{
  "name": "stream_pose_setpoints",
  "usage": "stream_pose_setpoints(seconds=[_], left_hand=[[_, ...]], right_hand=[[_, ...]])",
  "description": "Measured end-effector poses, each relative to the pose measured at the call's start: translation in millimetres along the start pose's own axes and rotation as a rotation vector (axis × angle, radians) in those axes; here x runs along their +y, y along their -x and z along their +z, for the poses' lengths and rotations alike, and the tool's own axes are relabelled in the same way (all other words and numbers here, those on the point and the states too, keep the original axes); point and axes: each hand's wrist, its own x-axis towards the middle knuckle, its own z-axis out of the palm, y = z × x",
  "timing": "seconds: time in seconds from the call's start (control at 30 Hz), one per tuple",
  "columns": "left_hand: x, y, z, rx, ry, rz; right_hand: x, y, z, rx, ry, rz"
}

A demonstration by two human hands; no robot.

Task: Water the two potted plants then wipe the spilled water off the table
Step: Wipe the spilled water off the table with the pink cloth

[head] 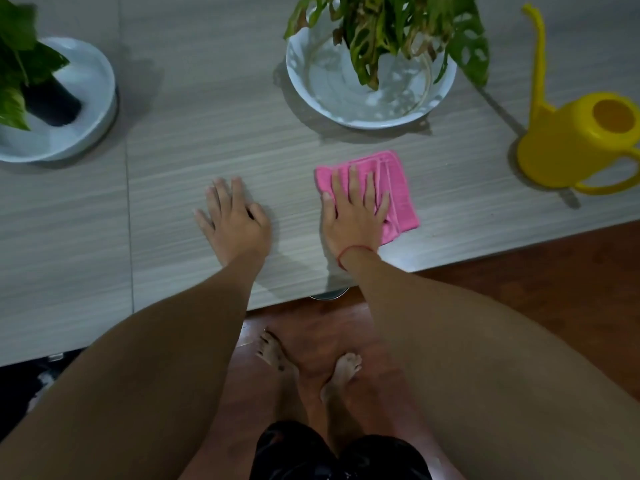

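Nearest the camera, two bare feet (343,370) stand on a reddish wooden floor (519,289), just short of the table's front edge; both forearms reach forward over that edge onto the grey, wood-grained table (166,188). The left hand (235,220) lies palm down on the bare surface, fingers straight and slightly spread, holding nothing; the right hand (353,216), with a red thread (346,254) around its wrist, presses flat on the folded pink cloth (398,188), fingers straight and spread over its left part, not curled around it. The cloth lies flat near the front edge, its right side showing past the hand; the two hands are apart, the left one just beside the cloth's side of the table.

Farther back, the right potted plant (398,32) sits in a white dish (332,84) directly beyond the cloth, near it but not touching; the left potted plant (20,53), in a black pot (52,102), leans in another white dish (93,81) at the far left, well apart from both hands. The yellow watering can (568,143) stands upright at the right edge, its long spout pointing away, its handle towards the front.
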Motion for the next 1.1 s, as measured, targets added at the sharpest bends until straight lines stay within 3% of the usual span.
stream_pose_setpoints(seconds=[0.1, 0.27, 0.43, 0.57, 0.7, 0.9, 1.1], left_hand=[[0.6, 0.5, -1.1, -0.008, -0.006, 0.001], [-0.1, 0.3, -0.9, -0.009, -0.005, -0.001], [-0.3, 1.1, -0.1, -0.001, 0.016, 0.001], [2.2, 3.2, -3.3, -0.004, 0.018, -0.003], [6.1, -6.1, -10.8, 0.002, -0.008, -0.015], [21.2, -21.2, -9.5, -0.003, -0.039, 0.013], [19.5, -27.5, -2.3, 0.003, -0.029, 0.012]], right_hand=[[37.4, 0.7, -8.4, -0.014, 0.041, -0.133], [83.2, -0.4, -16.9, 0.099, 0.005, 0.168], [36.3, 7.8, -3.4, 0.174, -0.029, 0.37], [2.1, 20.9, 9.7, 0.088, -0.03, 0.165], [31.5, 24.5, 0.0, 0.053, -0.001, -0.022], [29.9, -16.1, -4.3, 0.079, -0.021, 0.208], [-9.4, -44.3, 4.9, 0.07, 0.028, 0.119]])
